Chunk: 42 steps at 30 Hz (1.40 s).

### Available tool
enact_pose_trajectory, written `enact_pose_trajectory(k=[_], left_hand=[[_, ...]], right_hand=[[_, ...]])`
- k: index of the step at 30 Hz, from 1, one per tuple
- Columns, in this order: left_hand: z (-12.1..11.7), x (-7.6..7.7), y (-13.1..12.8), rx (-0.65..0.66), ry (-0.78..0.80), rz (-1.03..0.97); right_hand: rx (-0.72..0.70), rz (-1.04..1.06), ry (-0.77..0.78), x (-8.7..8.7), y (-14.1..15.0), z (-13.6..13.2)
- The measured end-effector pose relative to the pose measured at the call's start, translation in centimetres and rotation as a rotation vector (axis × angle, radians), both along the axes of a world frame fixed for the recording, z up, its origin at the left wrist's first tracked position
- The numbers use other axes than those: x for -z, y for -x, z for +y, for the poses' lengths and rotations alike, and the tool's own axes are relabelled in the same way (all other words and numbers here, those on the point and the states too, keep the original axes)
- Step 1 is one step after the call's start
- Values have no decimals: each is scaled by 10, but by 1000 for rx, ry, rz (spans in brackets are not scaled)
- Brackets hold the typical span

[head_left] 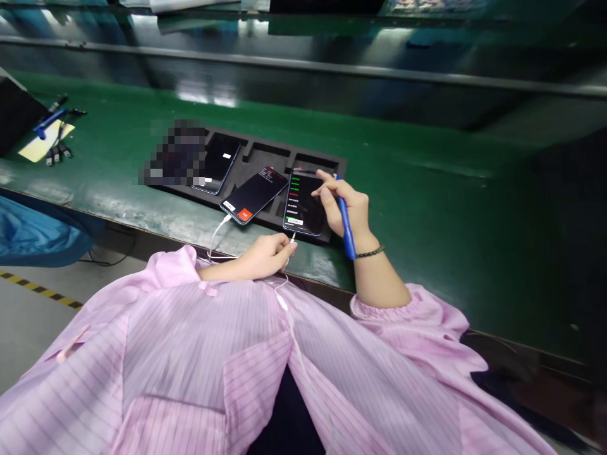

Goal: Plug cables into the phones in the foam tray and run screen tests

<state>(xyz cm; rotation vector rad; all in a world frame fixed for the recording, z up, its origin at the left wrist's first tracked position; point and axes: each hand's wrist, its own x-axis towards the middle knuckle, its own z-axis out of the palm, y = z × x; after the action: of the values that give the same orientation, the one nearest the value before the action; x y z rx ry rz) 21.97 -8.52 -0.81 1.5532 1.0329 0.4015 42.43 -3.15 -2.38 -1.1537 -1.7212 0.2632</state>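
Observation:
A black foam tray [265, 155] lies on the green conveyor belt and carries three phones. My right hand [346, 208] grips a blue pen [348, 230] and its fingertips touch the lit screen of the right phone [301, 202], which shows green and red text lines. The middle phone [253, 194] lies tilted with a red button on its screen and a white cable [215, 234] plugged into its near end. My left hand [270, 253] rests at the belt's front edge, pinching the plug end of a white cable. The left phone [219, 163] sits in its slot.
The green belt [427, 208] stretches far right. At the far left a yellow card [45, 142] with a blue pen and small plugs lies by a dark box [14, 110]. A blue cloth [38, 230] hangs below the belt's edge. A blurred patch covers the tray's left end.

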Motion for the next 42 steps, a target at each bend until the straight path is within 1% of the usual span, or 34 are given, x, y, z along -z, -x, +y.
enact_pose_trajectory(k=[3,6,9,11,14,19,24,27,29,31,34,37,39,41,42], left_hand=[[1,-2,-1,10,8,11],[2,-4,-2,9,25,19],[3,-4,-2,3,39,7],[3,-4,-1,-3,63,-2],[4,-4,1,-24,115,-5],[3,-4,4,-28,157,-7],[5,-4,3,-54,213,-26],[11,-7,-3,-106,370,-91],[16,-11,-7,-158,504,-122],[19,-17,-10,-212,606,-132],[23,-23,-11,-264,711,-158],[26,-27,-11,-290,807,-182],[28,-26,-12,-284,841,-181],[30,-23,-14,-208,829,-138],[30,-22,-13,-156,777,-93]], right_hand=[[25,-13,-32,2,-4,8],[143,-6,-75,6,-13,26],[230,-55,-36,13,-23,49],[243,-96,-10,18,-29,62],[204,-142,6,25,-34,70],[168,-182,15,34,-35,71],[207,-217,-7,38,-36,74],[223,-227,26,37,-37,76],[205,-214,63,36,-39,77],[168,-184,110,35,-41,78],[113,-127,171,35,-42,77],[130,-105,172,36,-40,76],[153,-104,163,35,-37,75],[179,-117,162,28,-34,71],[198,-132,148,22,-32,65]])
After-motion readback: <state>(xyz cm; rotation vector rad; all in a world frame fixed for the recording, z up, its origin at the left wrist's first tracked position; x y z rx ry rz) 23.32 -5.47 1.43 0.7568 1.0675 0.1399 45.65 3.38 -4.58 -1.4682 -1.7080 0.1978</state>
